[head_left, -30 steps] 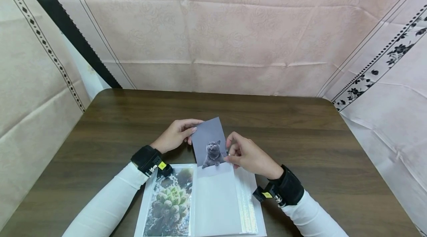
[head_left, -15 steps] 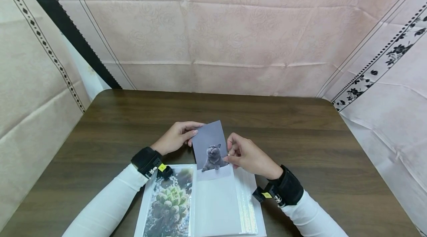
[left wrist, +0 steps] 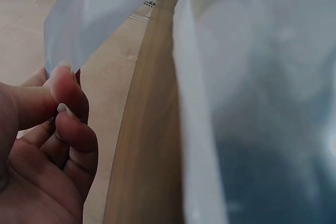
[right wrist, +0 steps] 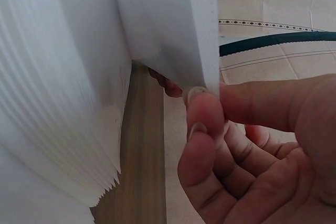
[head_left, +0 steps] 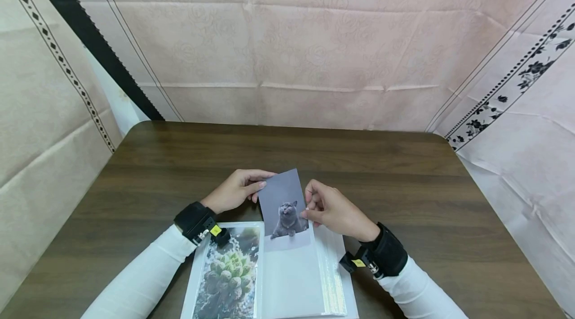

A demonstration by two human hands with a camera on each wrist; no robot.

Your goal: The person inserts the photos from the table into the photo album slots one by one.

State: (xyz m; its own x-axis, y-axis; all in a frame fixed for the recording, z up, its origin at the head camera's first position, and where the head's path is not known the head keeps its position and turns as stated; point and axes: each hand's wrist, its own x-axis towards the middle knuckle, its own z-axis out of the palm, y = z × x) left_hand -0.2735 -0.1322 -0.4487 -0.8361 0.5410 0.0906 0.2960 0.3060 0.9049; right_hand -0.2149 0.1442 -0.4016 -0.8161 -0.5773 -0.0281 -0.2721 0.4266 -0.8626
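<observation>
A grey photo (head_left: 279,191) of a cat stands partly inside the clear pocket of the right-hand page (head_left: 292,279) of an open photo album. My left hand (head_left: 238,190) pinches the photo's upper left edge between thumb and fingers; the left wrist view shows the photo (left wrist: 94,24) rising from those fingers. At the pocket's top right corner, my right hand (head_left: 334,209) pinches the page edge. From the right wrist, the sleeve page (right wrist: 163,19) is seen between thumb and forefinger, with the photo's darker shape showing through. The photo's lower part lies behind the plastic.
The album's left page holds a succulent picture (head_left: 231,271). More stacked pages (right wrist: 68,145) fan out beneath the lifted one. A dark wooden table (head_left: 179,154) carries the album near its front edge. Patterned cloth (head_left: 314,54) hangs behind and at both sides.
The cat photo has slid lower into the pocket, towards me. My left hand has come down with it. The right hand has stayed almost still at the page corner.
</observation>
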